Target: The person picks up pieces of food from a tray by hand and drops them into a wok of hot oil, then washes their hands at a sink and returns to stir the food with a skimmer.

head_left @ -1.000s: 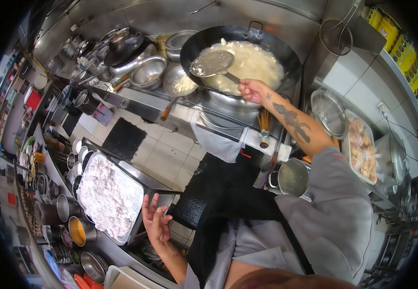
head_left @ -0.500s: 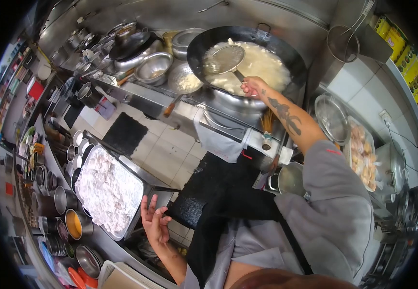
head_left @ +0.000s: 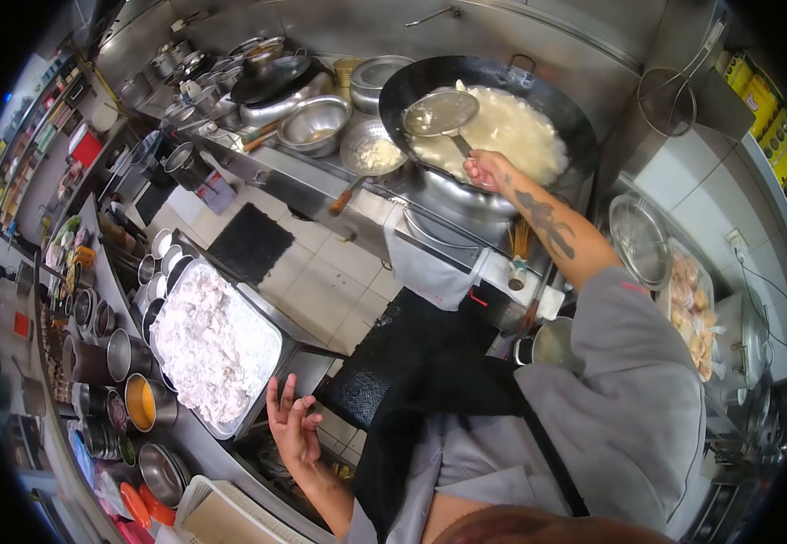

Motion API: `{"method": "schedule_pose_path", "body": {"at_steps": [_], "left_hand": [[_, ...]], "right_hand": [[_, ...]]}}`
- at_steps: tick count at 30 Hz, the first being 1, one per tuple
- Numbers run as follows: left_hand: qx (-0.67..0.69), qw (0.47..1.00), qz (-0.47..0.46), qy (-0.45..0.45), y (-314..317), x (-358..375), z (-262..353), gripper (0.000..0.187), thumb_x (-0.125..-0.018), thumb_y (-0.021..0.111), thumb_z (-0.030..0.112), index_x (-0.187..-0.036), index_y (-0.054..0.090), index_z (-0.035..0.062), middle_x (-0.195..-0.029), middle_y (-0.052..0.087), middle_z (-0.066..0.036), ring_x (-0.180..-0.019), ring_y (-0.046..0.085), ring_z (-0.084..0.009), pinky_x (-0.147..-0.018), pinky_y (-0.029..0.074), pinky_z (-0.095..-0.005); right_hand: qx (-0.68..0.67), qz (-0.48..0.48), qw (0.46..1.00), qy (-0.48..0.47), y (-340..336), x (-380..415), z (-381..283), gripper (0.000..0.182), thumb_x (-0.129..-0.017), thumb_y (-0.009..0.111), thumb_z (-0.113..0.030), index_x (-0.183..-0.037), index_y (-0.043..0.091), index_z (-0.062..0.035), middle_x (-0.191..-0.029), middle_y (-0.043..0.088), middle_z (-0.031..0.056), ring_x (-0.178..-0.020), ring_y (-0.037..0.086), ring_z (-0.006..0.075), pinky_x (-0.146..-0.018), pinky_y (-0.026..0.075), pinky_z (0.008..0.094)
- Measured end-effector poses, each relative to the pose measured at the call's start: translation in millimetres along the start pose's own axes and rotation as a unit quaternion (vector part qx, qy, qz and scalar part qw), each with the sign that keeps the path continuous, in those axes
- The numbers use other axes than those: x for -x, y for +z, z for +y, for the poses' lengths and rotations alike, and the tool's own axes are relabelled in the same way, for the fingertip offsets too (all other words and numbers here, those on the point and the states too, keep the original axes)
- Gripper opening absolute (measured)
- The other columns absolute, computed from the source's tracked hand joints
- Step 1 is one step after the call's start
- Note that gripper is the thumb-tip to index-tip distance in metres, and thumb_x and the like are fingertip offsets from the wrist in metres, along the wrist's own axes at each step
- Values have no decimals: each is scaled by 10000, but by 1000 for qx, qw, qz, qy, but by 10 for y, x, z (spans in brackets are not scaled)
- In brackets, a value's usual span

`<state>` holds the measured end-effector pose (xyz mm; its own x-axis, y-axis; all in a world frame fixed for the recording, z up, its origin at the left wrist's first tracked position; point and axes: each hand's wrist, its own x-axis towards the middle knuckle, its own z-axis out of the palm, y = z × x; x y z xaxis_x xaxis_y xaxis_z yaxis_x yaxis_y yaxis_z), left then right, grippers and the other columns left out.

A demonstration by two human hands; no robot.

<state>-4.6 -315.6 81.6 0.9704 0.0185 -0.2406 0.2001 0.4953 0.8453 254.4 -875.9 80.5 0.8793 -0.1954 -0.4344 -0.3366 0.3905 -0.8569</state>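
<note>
My right hand [head_left: 488,170] is closed around the handle of a round mesh strainer [head_left: 441,112]. The strainer is over the left part of a large black wok [head_left: 584,136], above bubbling pale oil [head_left: 525,136] with light pieces in it. Its mesh seems to hold some small bits. My left hand [head_left: 294,422] hangs in the air with fingers apart and nothing in it, just right of a metal tray [head_left: 271,349] heaped with white floured pieces [head_left: 203,344].
Left of the wok are a perforated ladle [head_left: 372,150] with pale crumbs and a steel bowl [head_left: 314,125]. A cloth [head_left: 430,263] hangs from the stove edge. At the right stand a round strainer [head_left: 640,240] and a tray of bagged food [head_left: 688,308].
The camera view has turned slightly, so the wok and stove appear farther right. The strainer stays over the wok's left side in my right hand. My left hand remains open.
</note>
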Motion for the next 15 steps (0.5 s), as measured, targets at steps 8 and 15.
{"method": "schedule_pose_path", "body": {"at_steps": [8,15], "left_hand": [[11,999,-38,-16,144,-146,59,673,-828,551,-57,-1403,214,41,-1331,390,-196,-838,599,-173,-544,559,-235],[7,998,-52,-24,172,-198,57,680,-826,559,-55,-1403,214,47,-1328,390,-190,-840,599,-171,-544,560,-233]], "right_hand": [[-24,-32,999,21,-95,552,-11,200,-964,336,-233,-869,404,-70,-610,440,-1,-420,381,86,-318,314,229],[25,-49,998,29,-345,889,8,177,-973,319,-223,-951,399,-67,-623,447,2,-414,366,83,-328,290,226]]}}
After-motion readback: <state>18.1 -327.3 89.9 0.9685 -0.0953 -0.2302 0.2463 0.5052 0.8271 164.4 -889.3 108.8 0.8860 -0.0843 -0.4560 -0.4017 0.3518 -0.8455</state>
